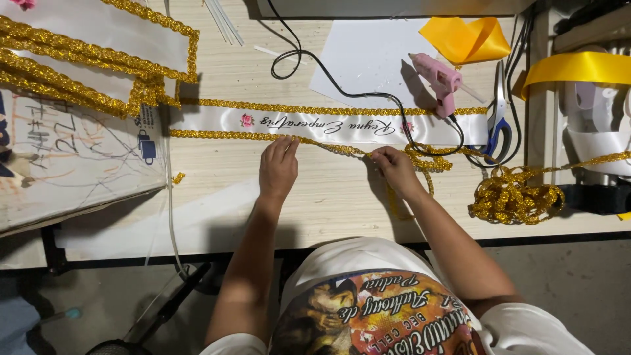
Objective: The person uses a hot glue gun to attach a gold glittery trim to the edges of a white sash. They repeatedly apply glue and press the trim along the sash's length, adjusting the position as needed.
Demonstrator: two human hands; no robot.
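A white satin sash lies flat across the middle of the pale wooden desk, running from centre left to centre right of the frame. It carries dark cursive lettering and a small pink flower print near each end of the writing. Gold glitter braid trim edges it: one strip along the upper edge, another along the lower edge from the left as far as the hands.

The left hand rests palm down at centre frame, fingers close together, their tips pressing the trim against the sash's lower edge. The right hand, just to its right, is closed in a pinch on the loose trim, which curls away to a tangled gold heap at the right.

A pink glue gun stands on the sash's upper right part, its black cord looping toward the top of the frame. Blue-handled scissors lie beside it, and a folded yellow ribbon sits at upper right. More gold-trimmed sashes fill the upper left.
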